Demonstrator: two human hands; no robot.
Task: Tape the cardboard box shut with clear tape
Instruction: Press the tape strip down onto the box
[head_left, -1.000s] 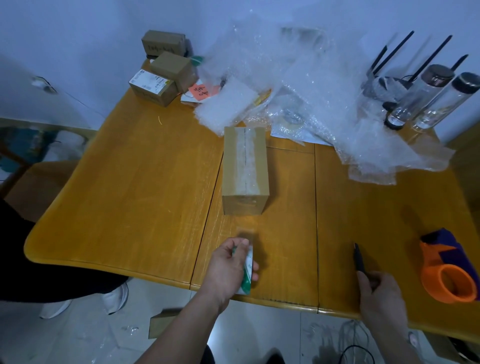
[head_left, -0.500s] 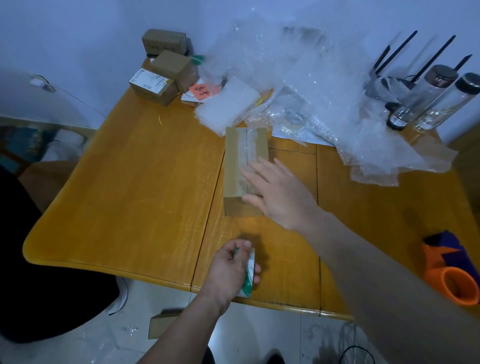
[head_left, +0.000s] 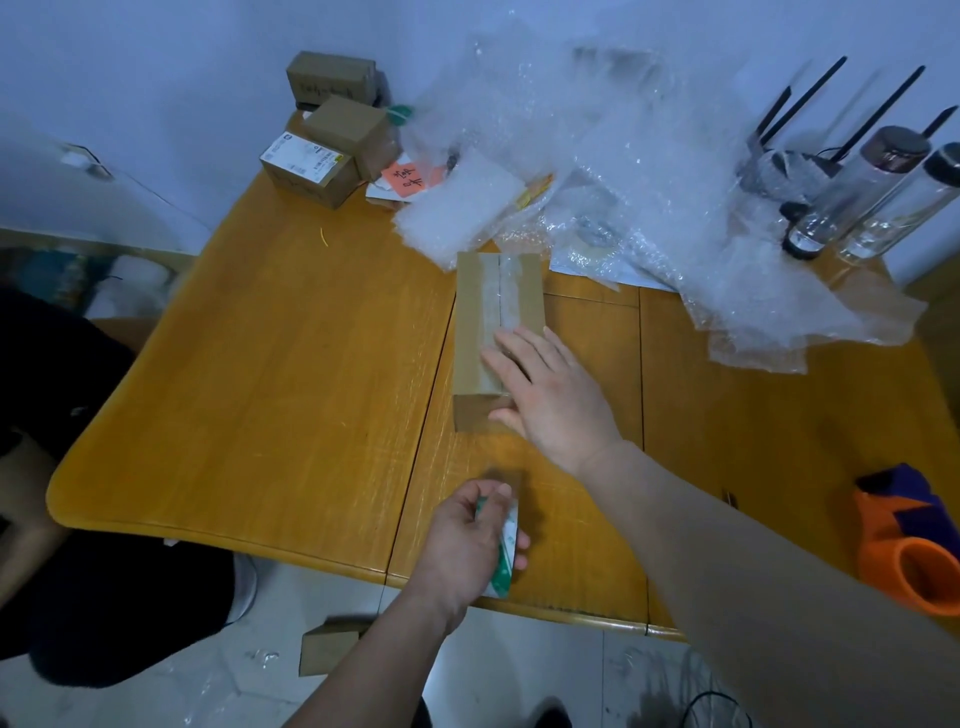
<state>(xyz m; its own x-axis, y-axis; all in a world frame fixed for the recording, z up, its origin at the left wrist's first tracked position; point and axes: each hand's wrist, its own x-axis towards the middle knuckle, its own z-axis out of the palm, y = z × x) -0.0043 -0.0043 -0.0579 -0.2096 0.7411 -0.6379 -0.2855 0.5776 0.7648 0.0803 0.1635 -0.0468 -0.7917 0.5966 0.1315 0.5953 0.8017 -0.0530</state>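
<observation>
Box axis: cardboard box runs lengthwise away from the person.
Right hand: flat, fingers spread, on the box's near end.
Left hand: nearer than the box, pinching a green-white packet.

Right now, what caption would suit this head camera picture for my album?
Right hand flat on the taped cardboard box, left hand holding a green-and-white packet at the table edge.

A single wide-angle view from a camera worn on the person's head, looking forward and steeply down from close above a wooden desk. Both forearms reach in from the bottom edge. The wall fills the top, bare floor shows below, and straight lines bend toward the edges.
</observation>
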